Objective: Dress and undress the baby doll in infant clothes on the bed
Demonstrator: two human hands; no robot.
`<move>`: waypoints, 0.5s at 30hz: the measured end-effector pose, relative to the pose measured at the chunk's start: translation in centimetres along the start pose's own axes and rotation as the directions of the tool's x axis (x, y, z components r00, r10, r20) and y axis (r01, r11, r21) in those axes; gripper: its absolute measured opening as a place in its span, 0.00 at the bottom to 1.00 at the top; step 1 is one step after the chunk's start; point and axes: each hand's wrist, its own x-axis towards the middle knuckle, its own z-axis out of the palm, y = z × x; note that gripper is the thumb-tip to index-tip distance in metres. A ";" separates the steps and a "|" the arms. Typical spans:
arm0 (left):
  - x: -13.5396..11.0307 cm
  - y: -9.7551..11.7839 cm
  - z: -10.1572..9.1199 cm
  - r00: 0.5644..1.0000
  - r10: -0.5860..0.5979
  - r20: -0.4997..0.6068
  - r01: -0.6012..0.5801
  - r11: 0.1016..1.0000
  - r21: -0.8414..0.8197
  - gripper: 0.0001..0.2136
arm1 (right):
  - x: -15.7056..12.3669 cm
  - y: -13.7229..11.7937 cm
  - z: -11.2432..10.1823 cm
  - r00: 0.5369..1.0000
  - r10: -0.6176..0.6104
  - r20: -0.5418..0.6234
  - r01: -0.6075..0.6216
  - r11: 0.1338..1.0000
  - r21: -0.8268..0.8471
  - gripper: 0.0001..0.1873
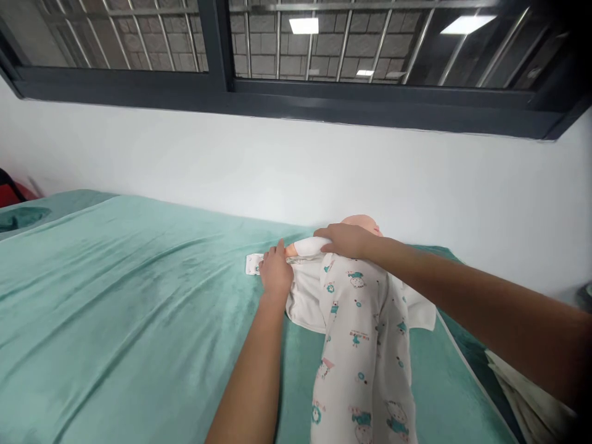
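— How many do you count?
— One doll (354, 290), lying on one green cover (152, 320), and two hands.
— How are they posed?
— The left hand (276, 271) bends its fingers at the doll's arm, beside a white cuff (252, 264); the right hand (348, 240) curves over the upper body. Whether either grip is pinching, I cannot tell.
— The materials?
— The cover looks soft, wrinkled; the clothes (356, 370) are white cloth with small printed figures.

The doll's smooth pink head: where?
In the head view, the doll's smooth pink head is right of centre, between the right hand and the white wall.
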 end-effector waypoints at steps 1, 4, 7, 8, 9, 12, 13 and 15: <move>0.0 0.2 0.0 0.999 0.017 -0.048 -0.016 1.000 0.022 0.29 | 0.1 -0.4 0.2 1.000 -0.012 0.028 0.012 1.000 -0.012 0.20; 0.1 1.0 0.3 0.981 0.130 -0.141 -0.120 0.990 0.076 0.28 | 0.9 -1.8 1.1 0.996 -0.048 0.072 0.051 0.998 -0.042 0.23; 0.1 1.4 0.9 0.960 0.278 -0.041 -0.276 0.960 0.052 0.30 | 1.8 -3.1 2.5 0.994 -0.083 0.065 0.086 0.995 -0.058 0.25; 0.2 1.4 1.1 0.953 0.304 -0.002 -0.304 0.952 0.036 0.30 | 2.0 -3.3 2.9 0.994 -0.092 0.055 0.095 0.994 -0.057 0.26; 0.2 1.3 1.2 0.949 0.314 0.023 -0.314 0.949 0.027 0.28 | 2.1 -3.4 3.2 0.994 -0.097 0.041 0.099 0.994 -0.051 0.25; 0.3 1.0 1.5 0.956 0.292 0.016 -0.292 0.955 0.049 0.23 | 1.1 -2.8 3.4 0.996 -0.081 -0.048 0.083 0.995 0.048 0.23; 0.3 1.0 1.4 0.961 0.277 0.000 -0.277 0.959 0.059 0.22 | 0.3 -2.2 3.4 0.993 -0.065 -0.097 0.076 0.990 0.117 0.22; 0.4 0.9 1.3 0.969 0.246 -0.023 -0.244 0.967 0.072 0.22 | -2.0 -0.6 3.9 0.974 0.010 -0.226 0.057 0.956 0.286 0.21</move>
